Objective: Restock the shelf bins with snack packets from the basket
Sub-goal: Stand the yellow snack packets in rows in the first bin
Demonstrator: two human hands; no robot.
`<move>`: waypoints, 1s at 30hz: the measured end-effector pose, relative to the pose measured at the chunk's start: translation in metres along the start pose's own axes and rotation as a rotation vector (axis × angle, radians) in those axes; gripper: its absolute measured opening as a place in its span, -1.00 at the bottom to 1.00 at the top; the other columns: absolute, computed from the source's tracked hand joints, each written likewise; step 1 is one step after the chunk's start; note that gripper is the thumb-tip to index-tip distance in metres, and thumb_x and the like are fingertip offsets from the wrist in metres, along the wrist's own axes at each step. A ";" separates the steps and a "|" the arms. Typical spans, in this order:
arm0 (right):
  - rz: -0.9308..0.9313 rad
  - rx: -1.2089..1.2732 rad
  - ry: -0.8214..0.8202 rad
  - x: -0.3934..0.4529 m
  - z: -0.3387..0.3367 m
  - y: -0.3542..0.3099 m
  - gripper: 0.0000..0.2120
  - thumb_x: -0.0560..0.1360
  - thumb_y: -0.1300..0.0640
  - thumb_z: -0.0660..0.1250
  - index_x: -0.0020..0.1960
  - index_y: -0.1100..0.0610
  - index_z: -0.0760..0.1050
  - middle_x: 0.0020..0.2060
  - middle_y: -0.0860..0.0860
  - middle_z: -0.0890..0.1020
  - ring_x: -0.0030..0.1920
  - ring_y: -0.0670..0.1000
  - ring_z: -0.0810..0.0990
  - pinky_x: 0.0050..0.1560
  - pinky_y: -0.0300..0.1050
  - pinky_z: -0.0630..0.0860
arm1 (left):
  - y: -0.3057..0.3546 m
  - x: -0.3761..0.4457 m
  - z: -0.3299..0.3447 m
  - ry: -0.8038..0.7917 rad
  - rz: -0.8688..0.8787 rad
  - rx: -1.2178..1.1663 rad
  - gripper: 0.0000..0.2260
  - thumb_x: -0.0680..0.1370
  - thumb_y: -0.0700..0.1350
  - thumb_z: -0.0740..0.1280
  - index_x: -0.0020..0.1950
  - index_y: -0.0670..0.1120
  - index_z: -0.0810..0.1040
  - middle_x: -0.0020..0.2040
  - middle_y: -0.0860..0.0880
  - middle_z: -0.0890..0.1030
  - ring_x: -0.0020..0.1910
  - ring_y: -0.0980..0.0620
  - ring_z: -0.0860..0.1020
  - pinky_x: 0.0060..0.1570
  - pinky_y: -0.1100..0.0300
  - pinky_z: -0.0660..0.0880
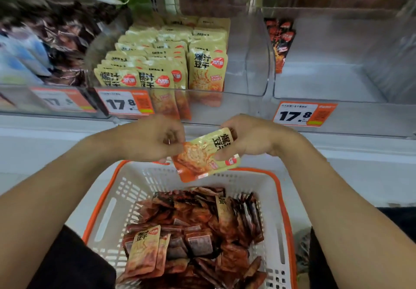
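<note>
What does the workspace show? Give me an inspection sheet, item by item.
Surface: white shelf ledge below clear bins.
Job's things: yellow packet held above the white basket of mostly red packets; middle bin part filled with yellow packets; right bin nearly bare, a few red packets at its left wall.
Clutter: nothing seen.
Grips: left hand and right hand both pinch the packet.
Cables: nothing seen.
Surroundings: orange price tags reading 17.8.

shelf (225, 128): white | clear bins (247, 81) on it | middle bin: yellow packets (162, 63) upright in rows
</note>
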State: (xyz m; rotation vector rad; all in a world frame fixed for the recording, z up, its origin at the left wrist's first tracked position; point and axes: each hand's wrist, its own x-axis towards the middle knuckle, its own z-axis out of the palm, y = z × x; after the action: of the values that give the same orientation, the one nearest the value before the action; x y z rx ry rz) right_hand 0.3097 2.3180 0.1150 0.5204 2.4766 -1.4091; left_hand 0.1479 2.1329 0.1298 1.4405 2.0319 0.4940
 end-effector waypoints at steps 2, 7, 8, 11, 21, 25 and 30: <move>-0.106 0.028 0.048 -0.021 -0.016 -0.032 -0.79 0.41 0.21 0.56 0.01 0.19 0.63 -0.13 0.05 0.73 -0.15 -0.04 0.67 -0.09 -0.09 0.57 | 0.021 -0.010 -0.011 0.125 0.122 -0.084 -0.90 0.53 -0.01 0.42 -0.13 -0.01 0.59 -0.27 0.05 0.62 -0.36 0.08 0.54 -0.27 0.22 0.44; -0.347 -0.023 0.463 -0.052 -0.040 -0.090 -0.75 0.38 0.10 0.59 -0.01 0.05 0.59 -0.19 -0.06 0.73 -0.21 -0.09 0.68 -0.12 -0.10 0.59 | 0.043 -0.023 -0.023 0.517 0.281 -0.312 -0.87 0.56 0.00 0.41 -0.11 -0.04 0.57 -0.33 0.11 0.62 -0.38 0.16 0.56 -0.37 0.25 0.49; -0.399 -0.071 0.540 -0.054 -0.043 -0.098 -0.72 0.37 0.07 0.60 0.00 0.03 0.57 -0.19 -0.07 0.73 -0.22 -0.10 0.67 -0.15 -0.10 0.58 | 0.040 -0.021 -0.023 0.607 0.292 -0.297 -0.79 0.57 0.06 0.39 -0.08 -0.09 0.58 -0.29 0.03 0.63 -0.34 0.04 0.59 -0.33 0.11 0.52; -0.453 -0.277 0.695 -0.060 -0.052 -0.121 -0.78 0.41 0.08 0.56 -0.02 -0.04 0.56 -0.19 -0.16 0.71 -0.23 -0.18 0.65 -0.19 -0.20 0.56 | 0.026 -0.015 -0.025 0.800 0.294 -0.100 -0.70 0.59 0.12 0.29 0.11 -0.10 0.54 -0.06 -0.03 0.62 -0.07 0.04 0.58 -0.04 0.11 0.52; -0.177 -0.715 0.656 0.022 -0.066 -0.082 -0.68 0.44 0.04 0.50 0.18 0.02 0.59 0.10 0.05 0.68 0.16 0.15 0.60 0.17 0.02 0.51 | -0.014 0.008 -0.019 0.790 0.158 0.500 -0.59 0.58 0.06 0.24 0.40 -0.03 0.46 0.41 -0.16 0.40 0.45 -0.22 0.30 0.42 -0.19 0.25; -0.149 -0.692 0.679 0.049 -0.063 -0.063 -0.68 0.46 0.01 0.50 0.19 0.00 0.58 0.10 0.03 0.67 0.17 0.12 0.59 0.12 -0.06 0.50 | -0.010 0.014 -0.015 0.788 0.159 0.518 -0.60 0.61 0.08 0.20 0.41 -0.03 0.45 0.42 -0.18 0.39 0.49 -0.22 0.26 0.48 -0.20 0.14; -0.171 -0.725 0.798 0.067 -0.063 -0.064 -0.64 0.42 -0.01 0.52 0.18 0.01 0.58 0.13 0.03 0.57 0.14 0.12 0.57 0.07 -0.02 0.50 | -0.006 0.022 -0.009 0.740 0.131 0.634 -0.55 0.65 0.14 0.13 0.52 0.08 0.35 0.51 -0.19 0.31 0.53 -0.24 0.22 0.49 -0.27 0.06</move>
State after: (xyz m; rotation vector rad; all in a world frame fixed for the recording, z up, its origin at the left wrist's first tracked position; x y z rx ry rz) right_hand 0.2201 2.3544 0.1706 0.8089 3.4337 -0.2255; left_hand 0.1327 2.1521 0.1277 1.9691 2.8694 0.5102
